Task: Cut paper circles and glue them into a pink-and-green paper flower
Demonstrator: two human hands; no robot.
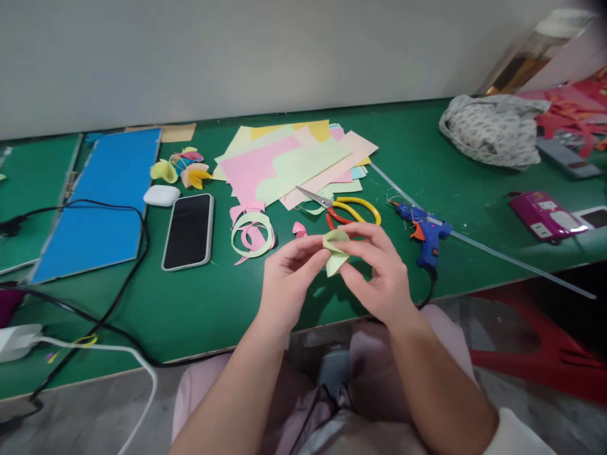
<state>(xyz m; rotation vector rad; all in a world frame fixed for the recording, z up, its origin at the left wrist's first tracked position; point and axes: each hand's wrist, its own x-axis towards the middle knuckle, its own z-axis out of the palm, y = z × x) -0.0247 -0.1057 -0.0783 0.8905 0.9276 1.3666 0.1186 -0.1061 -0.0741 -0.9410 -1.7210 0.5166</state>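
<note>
Between my two hands, above the front of the green table, is a folded light-green paper piece (336, 253). My left hand (294, 273) pinches its left edge between thumb and forefinger. On the other side, the thumb and fingers of my right hand (379, 268) grip its right part. Just behind my hands lie scissors (353, 207) with red and yellow handles, partly hidden by my right fingers. A small folded pink paper piece (300, 230) sits close to my left fingertips. Curled green and pink paper strips (251, 234) lie left of my hands.
Coloured paper sheets (294, 161) are piled at the back. A blue glue gun (427, 234) with a long glue stick (521, 265) lies right. To the left are a phone (188, 230), a white case (162, 195), paper petals (190, 169), a blue board (102, 202) and cables (142, 253).
</note>
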